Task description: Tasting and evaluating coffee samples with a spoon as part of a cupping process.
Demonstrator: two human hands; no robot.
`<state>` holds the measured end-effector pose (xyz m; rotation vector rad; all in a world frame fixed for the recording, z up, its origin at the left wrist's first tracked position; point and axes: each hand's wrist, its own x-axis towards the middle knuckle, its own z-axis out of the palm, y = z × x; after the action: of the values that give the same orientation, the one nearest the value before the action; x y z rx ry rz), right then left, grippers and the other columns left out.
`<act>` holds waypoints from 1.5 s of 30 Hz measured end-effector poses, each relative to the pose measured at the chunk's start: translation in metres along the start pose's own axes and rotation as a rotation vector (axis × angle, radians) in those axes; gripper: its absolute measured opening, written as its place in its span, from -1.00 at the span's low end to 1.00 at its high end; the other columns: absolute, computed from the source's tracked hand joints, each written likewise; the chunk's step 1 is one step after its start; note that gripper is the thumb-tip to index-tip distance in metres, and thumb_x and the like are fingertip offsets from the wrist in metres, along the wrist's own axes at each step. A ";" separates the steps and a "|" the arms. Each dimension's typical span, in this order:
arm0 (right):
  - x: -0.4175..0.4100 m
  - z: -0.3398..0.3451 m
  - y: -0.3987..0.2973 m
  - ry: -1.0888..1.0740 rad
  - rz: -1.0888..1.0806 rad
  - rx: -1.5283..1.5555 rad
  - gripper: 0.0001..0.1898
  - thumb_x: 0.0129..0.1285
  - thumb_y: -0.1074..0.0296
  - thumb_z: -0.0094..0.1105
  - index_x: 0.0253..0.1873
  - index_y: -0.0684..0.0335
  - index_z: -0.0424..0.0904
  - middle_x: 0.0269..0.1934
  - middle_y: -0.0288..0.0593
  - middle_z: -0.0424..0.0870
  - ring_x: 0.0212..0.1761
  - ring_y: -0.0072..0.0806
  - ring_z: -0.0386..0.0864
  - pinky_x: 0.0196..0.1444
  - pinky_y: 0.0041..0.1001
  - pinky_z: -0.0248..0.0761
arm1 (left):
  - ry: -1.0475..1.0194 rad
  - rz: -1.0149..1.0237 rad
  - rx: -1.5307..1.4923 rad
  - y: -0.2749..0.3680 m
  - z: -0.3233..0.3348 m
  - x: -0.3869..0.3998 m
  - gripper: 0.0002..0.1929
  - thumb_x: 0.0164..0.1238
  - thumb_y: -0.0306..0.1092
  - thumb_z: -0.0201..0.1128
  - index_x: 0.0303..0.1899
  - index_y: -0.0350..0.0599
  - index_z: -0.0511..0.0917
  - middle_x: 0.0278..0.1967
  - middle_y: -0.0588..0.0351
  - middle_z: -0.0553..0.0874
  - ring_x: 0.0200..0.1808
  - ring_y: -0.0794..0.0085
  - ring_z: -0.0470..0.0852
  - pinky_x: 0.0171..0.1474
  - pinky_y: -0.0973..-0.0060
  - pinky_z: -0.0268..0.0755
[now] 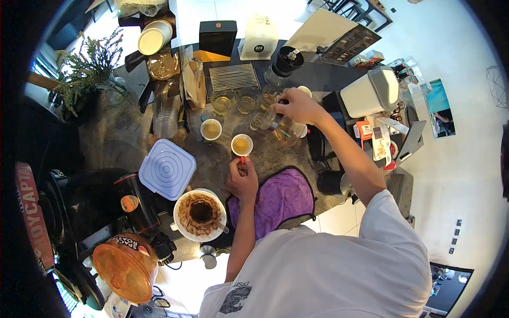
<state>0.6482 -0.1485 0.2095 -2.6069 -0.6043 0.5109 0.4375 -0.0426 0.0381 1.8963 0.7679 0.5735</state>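
Note:
My left hand [243, 179] grips the red handle of a small white cup [242, 144] holding yellowish liquid. My right hand [296, 105] is closed around the upper part of a glass server [284, 133], which is tilted and has some liquid in it. Its neck lies close to several clear glasses, among them a left glass [223, 101] and a middle one [249, 100] with pale liquid. Up and left of my left hand stands another white cup [211, 130] with similar liquid. A purple cloth [284, 194] lies beside my left wrist.
A white coffee dripper [200, 214] with wet grounds stands at lower left, near a blue plastic lid [168, 169]. Behind the glasses are a slatted drip tray [234, 76], a hand grinder [287, 61] and a white bag [259, 37]. A black moka pot [332, 183] sits at right.

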 end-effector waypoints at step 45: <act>-0.084 0.103 -0.049 0.967 0.165 2.116 -0.72 0.61 0.42 -0.14 0.22 0.52 0.34 0.20 0.25 0.60 0.21 -0.11 0.65 0.31 -0.25 0.55 | 0.072 0.239 0.223 -0.015 0.007 0.002 -0.55 0.46 0.17 0.23 -0.06 -0.08 0.57 -0.35 0.04 0.77 -0.37 0.19 0.73 -0.30 0.25 0.49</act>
<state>0.5169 -0.1169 0.1663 -0.5726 0.4243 -0.1841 0.4392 -0.0402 0.0215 2.2019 0.6777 0.7329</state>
